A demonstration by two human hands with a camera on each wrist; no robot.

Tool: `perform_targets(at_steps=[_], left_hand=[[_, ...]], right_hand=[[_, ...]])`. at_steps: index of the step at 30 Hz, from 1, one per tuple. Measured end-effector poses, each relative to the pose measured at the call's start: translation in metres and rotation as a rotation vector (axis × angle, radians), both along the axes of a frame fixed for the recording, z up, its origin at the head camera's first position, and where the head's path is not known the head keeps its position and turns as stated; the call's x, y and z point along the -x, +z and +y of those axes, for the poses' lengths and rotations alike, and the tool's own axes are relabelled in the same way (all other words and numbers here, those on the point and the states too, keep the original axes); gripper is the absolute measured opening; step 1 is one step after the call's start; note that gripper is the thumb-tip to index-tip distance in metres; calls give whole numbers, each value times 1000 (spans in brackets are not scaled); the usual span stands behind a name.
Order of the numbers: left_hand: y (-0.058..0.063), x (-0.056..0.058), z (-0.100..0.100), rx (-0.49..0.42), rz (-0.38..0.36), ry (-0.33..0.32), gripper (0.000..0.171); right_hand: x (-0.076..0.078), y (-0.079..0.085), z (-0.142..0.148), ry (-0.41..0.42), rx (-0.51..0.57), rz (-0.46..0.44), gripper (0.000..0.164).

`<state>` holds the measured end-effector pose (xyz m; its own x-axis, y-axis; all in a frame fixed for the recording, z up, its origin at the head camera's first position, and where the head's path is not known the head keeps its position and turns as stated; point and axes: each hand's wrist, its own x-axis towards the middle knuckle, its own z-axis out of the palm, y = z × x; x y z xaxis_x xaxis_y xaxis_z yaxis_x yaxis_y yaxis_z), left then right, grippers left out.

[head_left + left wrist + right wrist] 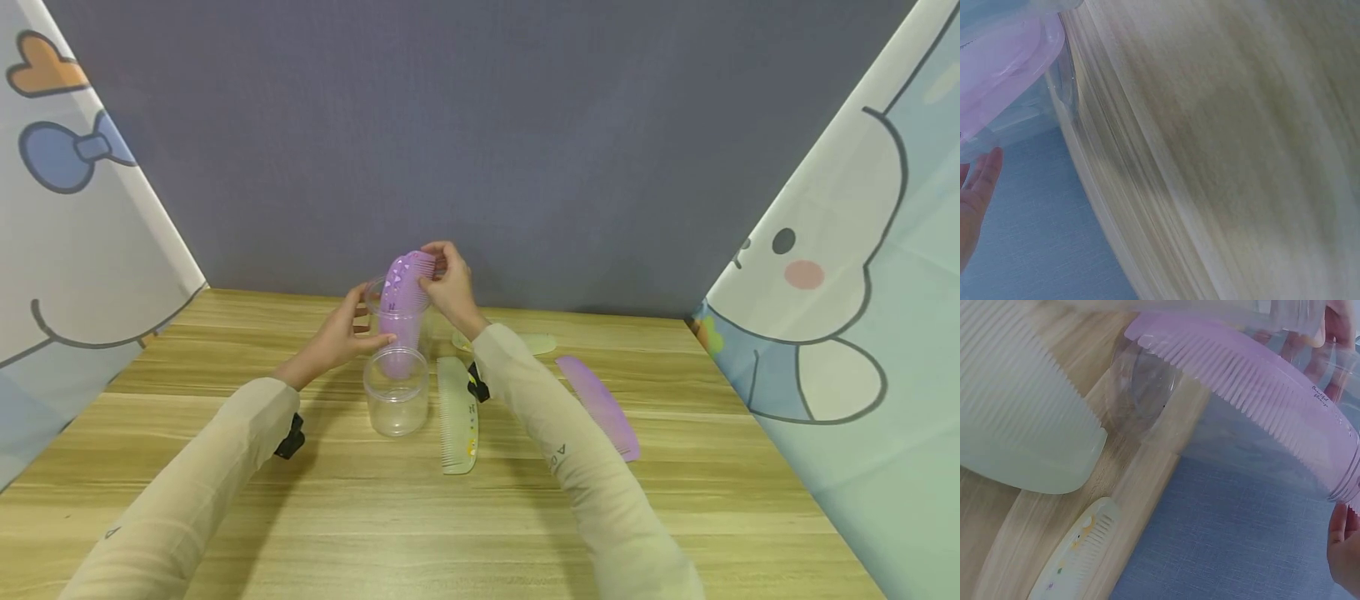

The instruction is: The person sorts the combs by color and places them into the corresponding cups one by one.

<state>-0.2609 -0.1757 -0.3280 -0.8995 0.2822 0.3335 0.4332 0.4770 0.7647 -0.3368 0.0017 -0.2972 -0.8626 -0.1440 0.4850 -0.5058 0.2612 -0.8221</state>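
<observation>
My left hand point(337, 337) holds the far clear plastic cup point(425, 332) from its left side, thumb in front and fingers behind. A purple comb point(401, 292) stands tilted in that cup, its top above the rim. My right hand point(453, 292) pinches purple comb at the upper right. The notched outline there may be a second comb overlapping; I cannot tell. In the right wrist view, the comb point(1241, 365) shows through the cup wall with its teeth downward. Part of the cup and left fingers point(985, 178) appear in the left wrist view.
Another clear cup point(397, 412) stands in front of the held one. A pale green comb point(459, 417) lies right of it. Behind the right forearm is another green comb point(540, 343). A purple comb point(600, 408) lies farther right. A dark panel point(487, 150) closes the back.
</observation>
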Motion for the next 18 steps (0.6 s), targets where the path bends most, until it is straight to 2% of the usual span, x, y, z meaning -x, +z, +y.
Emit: perform_targets(at_steps=[8, 15, 18], left_hand=[[-3, 2, 0, 0, 9, -1, 84], [-25, 23, -10, -2, 7, 16, 90], [-29, 26, -12, 3, 14, 17, 91]], right_hand=[[2, -2, 1, 11, -31, 12, 40], [2, -3, 3, 35, -48, -1, 44], [1, -3, 3, 54, -49, -8, 45]])
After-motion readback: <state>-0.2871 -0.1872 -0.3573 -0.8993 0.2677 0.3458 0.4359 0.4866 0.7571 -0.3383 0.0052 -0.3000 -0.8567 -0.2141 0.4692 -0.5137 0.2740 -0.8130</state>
